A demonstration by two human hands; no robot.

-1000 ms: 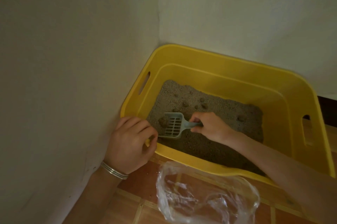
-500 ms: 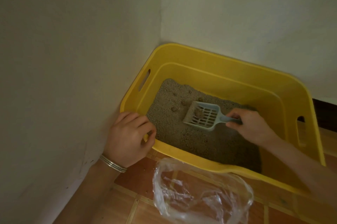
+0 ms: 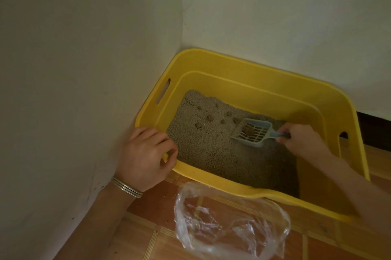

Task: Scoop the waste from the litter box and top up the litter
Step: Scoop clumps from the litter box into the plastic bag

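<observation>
While the right hand (image 3: 302, 141) pinches the handle of the scoop (image 3: 251, 132) inside the litter box (image 3: 211, 177), right of centre, one clump (image 3: 247, 129) sits in its slotted bowl. Scoop: light, stiff plastic, best held by the handle. Clump: probably crumbly, view dim. The left hand (image 3: 146, 156) grips the box's near-left rim.

The litter box (image 3: 232, 63) sits on the tiled floor (image 3: 148, 206) in a corner, with one wall (image 3: 84, 69) to its left and another wall (image 3: 275, 16) behind it. Litter (image 3: 211, 154) lies in the box, with waste clumps (image 3: 198, 125) on it toward the box's far left. The scoop (image 3: 251, 132) is inside the box, right of its middle, with a clump (image 3: 248, 129) in it. The right hand (image 3: 302, 139) holds the scoop's handle at the box's right. The left hand (image 3: 146, 154) grips the box's near left corner. A plastic bag (image 3: 228, 228) lies on the floor in front of the box.
</observation>
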